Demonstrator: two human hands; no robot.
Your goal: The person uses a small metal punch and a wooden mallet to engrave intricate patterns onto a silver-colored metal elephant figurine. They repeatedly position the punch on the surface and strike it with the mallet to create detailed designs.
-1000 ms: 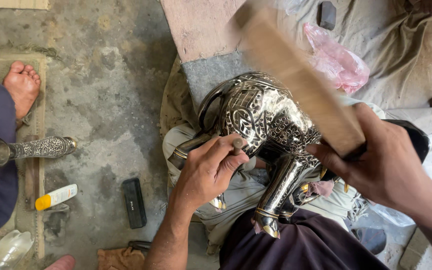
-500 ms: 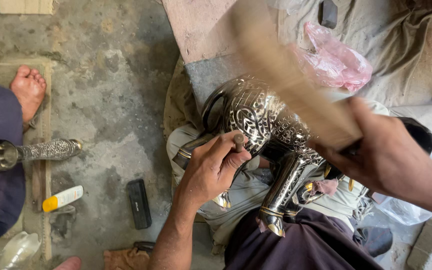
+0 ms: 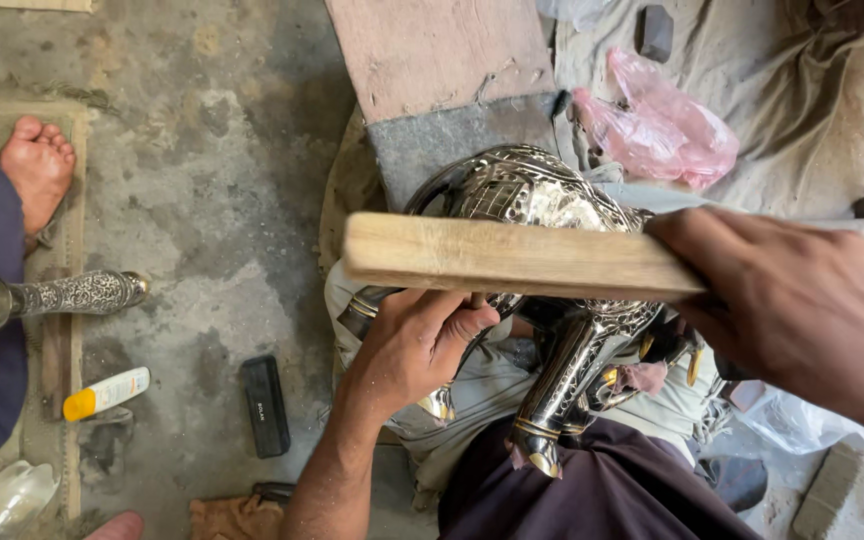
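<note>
The right hand (image 3: 802,305) is closed around one end of a flat wooden block (image 3: 512,258), fingers wrapped over the top and thumb side tucked beneath, so the block juts out level toward the left, above the work. The left hand (image 3: 417,345) is curled shut around a thin tool whose top is hidden under the block; the knuckles press against the lower flank of the ornate silver metal vessel (image 3: 542,300). What sort of tool it is cannot be made out.

The vessel lies tilted on the person's lap, its engraved round body on the far side under the block and its slim neck or foot (image 3: 552,410) pointing near, toward the dark cloth (image 3: 592,490) over the legs. A board (image 3: 432,55) with a grey pad lies just beyond the vessel on the far side, and a crumpled pink plastic bag (image 3: 657,130) sits on cloth to the far right.

To the left the bare concrete floor (image 3: 202,200) gives open room. A black rectangular case (image 3: 265,405) lies there, with a white and yellow tube (image 3: 107,392) farther left. At the left edge another person's bare foot (image 3: 37,165) rests on the ground, and a second engraved metal piece (image 3: 62,297) lies across beside it.
</note>
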